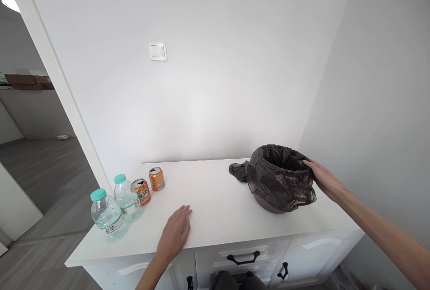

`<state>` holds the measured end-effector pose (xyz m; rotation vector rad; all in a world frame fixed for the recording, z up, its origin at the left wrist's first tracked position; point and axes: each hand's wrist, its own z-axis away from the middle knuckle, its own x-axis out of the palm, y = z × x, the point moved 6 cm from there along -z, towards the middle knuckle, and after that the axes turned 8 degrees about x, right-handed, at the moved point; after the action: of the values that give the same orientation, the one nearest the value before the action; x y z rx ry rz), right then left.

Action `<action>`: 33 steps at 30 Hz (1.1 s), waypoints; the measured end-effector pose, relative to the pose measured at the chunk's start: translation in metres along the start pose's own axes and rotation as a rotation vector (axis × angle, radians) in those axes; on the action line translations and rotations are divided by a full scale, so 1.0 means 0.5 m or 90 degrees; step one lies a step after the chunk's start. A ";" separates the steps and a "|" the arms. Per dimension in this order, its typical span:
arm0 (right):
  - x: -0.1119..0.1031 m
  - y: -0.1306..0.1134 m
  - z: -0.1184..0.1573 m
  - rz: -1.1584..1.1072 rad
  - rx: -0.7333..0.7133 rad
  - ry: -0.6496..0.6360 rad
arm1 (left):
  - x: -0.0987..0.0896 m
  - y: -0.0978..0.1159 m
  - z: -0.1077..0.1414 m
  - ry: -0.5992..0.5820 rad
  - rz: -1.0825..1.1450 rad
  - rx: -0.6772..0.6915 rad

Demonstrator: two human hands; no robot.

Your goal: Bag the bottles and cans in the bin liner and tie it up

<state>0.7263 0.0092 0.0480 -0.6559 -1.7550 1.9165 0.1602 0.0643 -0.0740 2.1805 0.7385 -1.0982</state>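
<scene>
White countertop (208, 196) bears bottles (106, 214) and cans (156, 179) near the flat left hand (174, 229); right hand (322, 178) grips bag-lined bin (280, 187).

Bin liner (280, 184): black, sheer toward hem. Bin (268, 205): brownish mauve. Cans (156, 180): orange, silver tops. Bottles (105, 211): clear, turquoise caps (98, 195), white labels (114, 226). Worktop (208, 200): plain white.

Soft, bright light, pale glow on the wall (201, 101), ceiling lamp (11, 3) glaring, wide-angle stretch at edges
</scene>
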 end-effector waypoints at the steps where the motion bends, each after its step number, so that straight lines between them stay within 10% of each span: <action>1: 0.007 0.008 -0.001 0.002 0.027 -0.002 | 0.001 -0.001 0.001 0.001 0.002 0.000; 12: 0.075 0.029 0.014 -0.020 0.125 -0.047 | 0.009 -0.006 0.006 0.006 0.002 -0.009; 27: 0.446 -0.026 0.228 -0.068 0.097 -0.332 | -0.004 0.009 0.003 0.002 -0.001 0.010; 33: 0.433 0.016 0.242 -0.077 -0.008 -0.340 | -0.009 0.017 -0.003 0.008 0.006 0.001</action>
<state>0.4815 0.0489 0.0402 -0.0269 -2.0570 2.1248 0.1645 0.0584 -0.0673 2.1916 0.7332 -1.0812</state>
